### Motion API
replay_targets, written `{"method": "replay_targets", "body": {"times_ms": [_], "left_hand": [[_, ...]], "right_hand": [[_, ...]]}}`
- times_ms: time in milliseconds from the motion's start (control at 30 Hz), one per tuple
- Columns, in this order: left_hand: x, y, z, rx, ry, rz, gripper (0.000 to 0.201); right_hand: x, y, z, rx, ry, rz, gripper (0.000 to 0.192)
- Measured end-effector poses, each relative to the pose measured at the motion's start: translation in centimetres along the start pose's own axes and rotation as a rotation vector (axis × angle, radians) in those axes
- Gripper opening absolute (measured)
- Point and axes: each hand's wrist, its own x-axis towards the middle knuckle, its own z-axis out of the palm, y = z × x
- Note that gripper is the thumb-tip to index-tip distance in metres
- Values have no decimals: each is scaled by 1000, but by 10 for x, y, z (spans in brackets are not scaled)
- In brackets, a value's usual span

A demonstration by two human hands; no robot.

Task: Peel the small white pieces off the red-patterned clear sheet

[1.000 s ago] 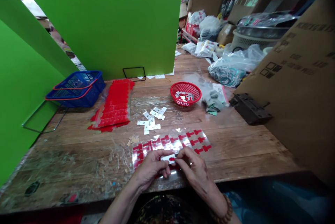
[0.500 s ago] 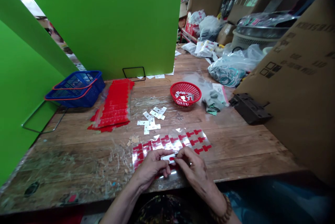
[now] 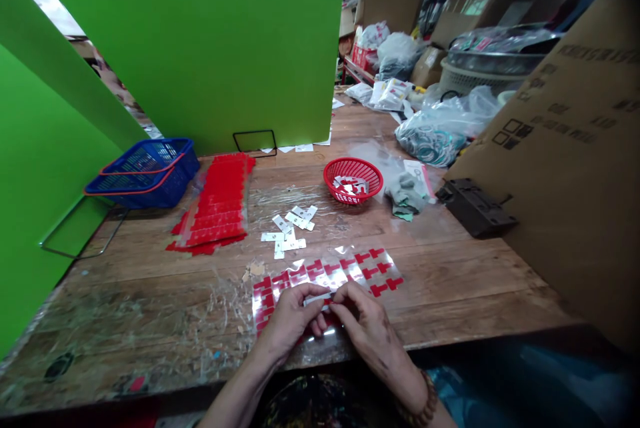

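Between both hands' fingertips, left hand point(image 3: 289, 320) and right hand point(image 3: 369, 328) pinch one small white strip point(image 3: 318, 299) over one clear sheet of red stickers point(image 3: 327, 275). Beyond lie loose white strips point(image 3: 289, 231), one red basket point(image 3: 353, 179), one blue basket point(image 3: 143, 172).

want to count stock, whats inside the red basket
The red basket holds a small heap of white and red pieces. Their number cannot be told, since lower ones and the basket floor are covered.
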Motion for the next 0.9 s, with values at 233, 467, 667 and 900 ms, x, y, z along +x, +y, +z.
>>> {"method": "replay_targets", "body": {"times_ms": [233,467,667,900], "left_hand": [[4,-3,1,155,82,89,29],[4,-1,0,137,65,63,31],[4,-3,-3,51,26,18,29],[4,-6,-2,19,34,5,33]], "right_hand": [[2,6,12,172,89,106,8],[3,3,10,204,88,127,9],[3,-2,8,231,38,182,9],[5,0,10,33,84,157,11]]}}
